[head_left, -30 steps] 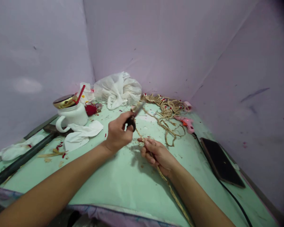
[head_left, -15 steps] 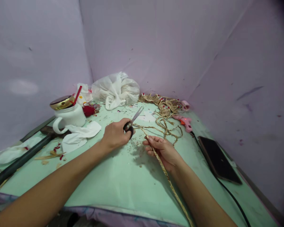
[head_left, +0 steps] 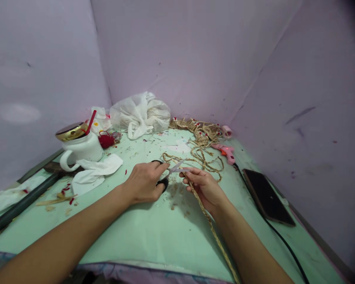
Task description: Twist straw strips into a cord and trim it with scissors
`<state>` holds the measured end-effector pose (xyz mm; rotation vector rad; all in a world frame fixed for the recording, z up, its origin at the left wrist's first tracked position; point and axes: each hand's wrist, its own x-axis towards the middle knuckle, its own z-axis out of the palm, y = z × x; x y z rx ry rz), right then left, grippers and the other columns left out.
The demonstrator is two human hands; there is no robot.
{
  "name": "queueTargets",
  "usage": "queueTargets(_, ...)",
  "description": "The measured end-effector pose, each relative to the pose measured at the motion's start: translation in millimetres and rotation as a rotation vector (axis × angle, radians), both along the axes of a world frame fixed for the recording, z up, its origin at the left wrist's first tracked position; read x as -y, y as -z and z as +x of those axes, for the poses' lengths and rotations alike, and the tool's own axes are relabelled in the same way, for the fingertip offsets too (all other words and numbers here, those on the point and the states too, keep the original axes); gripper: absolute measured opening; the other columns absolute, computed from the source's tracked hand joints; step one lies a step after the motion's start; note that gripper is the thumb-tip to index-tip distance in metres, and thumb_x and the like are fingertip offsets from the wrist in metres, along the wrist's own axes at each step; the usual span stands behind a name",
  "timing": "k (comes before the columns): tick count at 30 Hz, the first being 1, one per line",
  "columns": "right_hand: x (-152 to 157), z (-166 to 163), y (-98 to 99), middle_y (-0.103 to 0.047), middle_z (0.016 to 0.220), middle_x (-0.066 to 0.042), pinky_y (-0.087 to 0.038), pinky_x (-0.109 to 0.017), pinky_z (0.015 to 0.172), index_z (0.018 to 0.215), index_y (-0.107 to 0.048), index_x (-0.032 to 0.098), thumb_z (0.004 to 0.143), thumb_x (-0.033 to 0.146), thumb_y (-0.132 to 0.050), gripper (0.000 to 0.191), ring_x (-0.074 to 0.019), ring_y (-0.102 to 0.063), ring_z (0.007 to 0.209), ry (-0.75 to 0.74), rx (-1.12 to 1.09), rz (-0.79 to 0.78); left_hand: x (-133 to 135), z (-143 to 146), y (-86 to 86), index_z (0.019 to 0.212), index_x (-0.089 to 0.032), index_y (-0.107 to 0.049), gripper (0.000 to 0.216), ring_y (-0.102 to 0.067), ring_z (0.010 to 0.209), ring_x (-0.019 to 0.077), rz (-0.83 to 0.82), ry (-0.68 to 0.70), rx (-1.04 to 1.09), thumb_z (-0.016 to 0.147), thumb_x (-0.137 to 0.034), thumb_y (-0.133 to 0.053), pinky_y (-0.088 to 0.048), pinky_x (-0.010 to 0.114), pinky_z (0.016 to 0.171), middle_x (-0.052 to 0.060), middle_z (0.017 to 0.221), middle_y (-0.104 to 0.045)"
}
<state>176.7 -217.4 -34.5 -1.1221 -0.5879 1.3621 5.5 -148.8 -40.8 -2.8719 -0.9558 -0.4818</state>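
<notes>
My left hand [head_left: 144,182] grips black-handled scissors [head_left: 168,174], their blades pointing right toward my other hand. My right hand [head_left: 204,187] is closed around a braided jute rope [head_left: 210,227] that runs from under my right forearm up across the green table [head_left: 148,232]. The scissor blades sit at the rope just above my right fingers. Beyond the hands the rope continues into a loose tangle [head_left: 201,156].
A white mug with a gold lid and red straw [head_left: 78,144] stands at left beside white cloths [head_left: 94,171] and a dark bar [head_left: 20,205]. A white plastic bag [head_left: 142,112] lies at the back. A pink glue gun [head_left: 225,151], its black cord and a dark phone [head_left: 266,195] lie at right.
My left hand has come down from a raised position, bringing the scissors low and turning the blades to the rope at my right fingers. My right hand shifted slightly up the rope.
</notes>
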Motion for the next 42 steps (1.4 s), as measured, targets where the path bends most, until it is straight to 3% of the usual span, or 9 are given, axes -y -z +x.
queueTargets(12,1.3,-8.1,8.9,-0.062,0.062,-0.001,-0.043,-0.020,0.042,0.066,-0.065,0.014,0.051,0.023,-0.075,0.021,-0.0094,-0.054,0.051,0.030,0.102,0.092,4.5,2.0,1.1,0.121,-0.022,-0.040,0.052,-0.059,0.077,0.0225,-0.104,-0.003,-0.014,0.068,-0.022,-0.043,-0.041,0.030,0.061,0.004,0.087,-0.062)
queueTargets(20,1.6,-11.6,6.4,-0.060,0.056,0.000,-0.042,-0.020,0.041,0.064,-0.065,0.014,0.047,0.022,-0.077,0.022,-0.0103,-0.054,0.049,0.082,0.088,0.110,7.3,2.3,-0.7,0.096,-0.022,-0.051,0.033,-0.057,0.065,0.0172,-0.176,0.018,0.036,0.066,-0.014,-0.042,-0.034,0.024,0.052,0.001,0.073,-0.062)
queueTargets(24,0.7,-9.9,5.2,-0.060,0.059,0.000,-0.042,-0.020,0.042,0.069,-0.066,0.014,0.049,0.022,-0.076,0.024,-0.0096,-0.053,0.050,0.087,0.063,0.099,3.7,3.4,-0.7,0.085,-0.022,-0.055,0.024,-0.052,0.057,0.0121,-0.286,0.027,0.200,0.068,-0.014,-0.041,-0.033,0.022,0.052,-0.002,0.063,-0.058)
queueTargets(28,0.2,-9.5,3.2,-0.060,0.060,0.000,-0.042,-0.019,0.041,0.072,-0.066,0.015,0.049,0.021,-0.075,0.025,-0.0079,-0.050,0.048,0.090,0.046,0.078,-0.6,1.5,-2.7,0.093,-0.023,-0.055,0.027,-0.053,0.063,0.0118,-0.284,-0.039,0.306,0.069,-0.020,-0.043,-0.036,0.021,0.058,-0.002,0.072,-0.061)
queueTargets(31,0.3,-9.8,3.4,-0.060,0.061,0.000,-0.043,-0.019,0.042,0.073,-0.066,0.014,0.050,0.021,-0.074,0.025,-0.0077,-0.050,0.049,0.091,0.045,0.080,0.8,0.5,-2.5,0.110,-0.025,-0.050,0.045,-0.057,0.076,0.0174,-0.180,-0.044,0.197,0.066,-0.022,-0.046,-0.039,0.025,0.063,0.001,0.088,-0.063)
queueTargets(35,0.7,-10.0,6.5,-0.059,0.060,0.001,-0.044,-0.020,0.043,0.074,-0.066,0.015,0.051,0.022,-0.074,0.025,-0.0089,-0.051,0.050,0.084,0.075,0.106,5.8,2.5,-0.4,0.122,-0.021,-0.042,0.055,-0.058,0.076,0.0217,-0.078,-0.052,0.034,0.066,-0.024,-0.045,-0.040,0.029,0.061,0.006,0.089,-0.062)
queueTargets(38,1.1,-10.1,7.7,-0.059,0.062,0.000,-0.044,-0.022,0.044,0.070,-0.064,0.015,0.052,0.023,-0.073,0.022,-0.0096,-0.051,0.051,0.073,0.096,0.118,7.2,3.9,-0.4,0.117,-0.024,-0.046,0.051,-0.058,0.073,0.0190,-0.115,-0.053,0.045,0.067,-0.018,-0.043,-0.039,0.026,0.060,0.004,0.086,-0.063)
queueTargets(42,1.0,-9.1,6.3,-0.057,0.060,0.000,-0.038,-0.019,0.039,0.068,-0.061,0.015,0.052,0.021,-0.070,0.019,-0.0098,-0.051,0.051,0.067,0.100,0.113,3.5,3.6,-1.9,0.100,-0.026,-0.056,0.038,-0.056,0.065,0.0127,-0.279,-0.040,0.245,0.068,-0.012,-0.041,-0.037,0.021,0.058,-0.002,0.074,-0.063)
